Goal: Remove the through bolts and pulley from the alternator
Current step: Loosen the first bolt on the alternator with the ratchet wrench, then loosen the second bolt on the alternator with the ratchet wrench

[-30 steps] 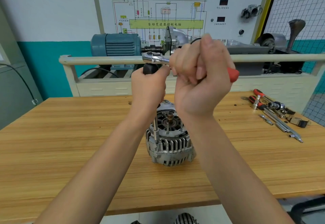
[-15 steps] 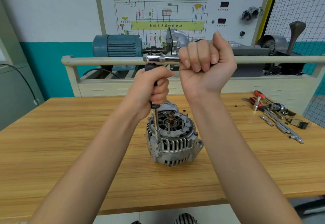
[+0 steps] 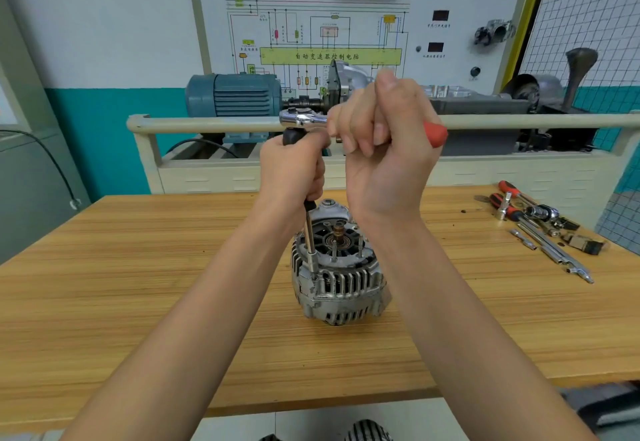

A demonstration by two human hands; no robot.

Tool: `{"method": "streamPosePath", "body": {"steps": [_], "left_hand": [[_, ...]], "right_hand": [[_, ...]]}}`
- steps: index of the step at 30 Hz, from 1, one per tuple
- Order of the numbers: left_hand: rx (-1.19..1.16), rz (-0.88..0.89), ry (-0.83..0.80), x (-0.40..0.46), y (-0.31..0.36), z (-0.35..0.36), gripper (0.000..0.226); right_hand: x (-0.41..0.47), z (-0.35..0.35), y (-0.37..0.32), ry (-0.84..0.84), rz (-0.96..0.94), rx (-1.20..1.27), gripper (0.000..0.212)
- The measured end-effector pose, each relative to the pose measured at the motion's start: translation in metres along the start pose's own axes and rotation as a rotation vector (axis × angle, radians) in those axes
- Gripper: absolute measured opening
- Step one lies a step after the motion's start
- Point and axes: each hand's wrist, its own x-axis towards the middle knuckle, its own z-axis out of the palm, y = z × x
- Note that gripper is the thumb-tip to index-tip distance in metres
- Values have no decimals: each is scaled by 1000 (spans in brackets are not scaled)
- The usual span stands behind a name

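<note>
Two hands work one through bolt: left hand [image 3: 294, 167] grips the black extension bar [image 3: 309, 229], right hand [image 3: 381, 149] the red-handled ratchet [image 3: 434, 134]; finned grey alternator [image 3: 339, 267] at desk [image 3: 138, 284] centre, remaining bolts apparently still seated.

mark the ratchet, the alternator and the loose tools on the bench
ratchet [image 3: 302, 118], head view, on its chrome head, left of the right hand.
alternator [image 3: 341, 283], head view, on the finned side of its housing.
loose tools [image 3: 540, 229], head view, on a chrome bar in the pile at the bench's right end.
</note>
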Motion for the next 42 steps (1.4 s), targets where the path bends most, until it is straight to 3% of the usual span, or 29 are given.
{"method": "streamPosePath", "body": {"steps": [6, 10, 13, 16, 18, 20, 26, 34, 42], "left_hand": [[-75, 20, -27, 5, 19, -9, 39], [-60, 7, 31, 9, 26, -26, 41], [-37, -90, 88, 12, 19, -48, 38], [-55, -192, 139, 11, 0, -68, 35], [-61, -223, 161, 8, -15, -78, 31], [-56, -244, 173, 5, -27, -84, 30], [-65, -321, 183, 7, -50, -86, 33], [-96, -389, 147, 8, -62, -81, 35], [-101, -398, 152, 8, -61, -78, 35]], "right_hand": [[5, 2, -3, -229, -12, -173, 17], [7, -10, -3, -305, 115, -356, 46], [-3, -36, 0, -378, 374, -764, 28], [-22, -61, 9, -726, 681, -1186, 7], [-36, -73, 18, -886, 723, -1346, 14], [-44, -78, 24, -938, 693, -1457, 22], [-39, -78, 26, -1031, 621, -1478, 31], [-43, -83, 21, -1121, 519, -1413, 16], [-31, -82, 11, -940, 499, -1279, 6]]}}
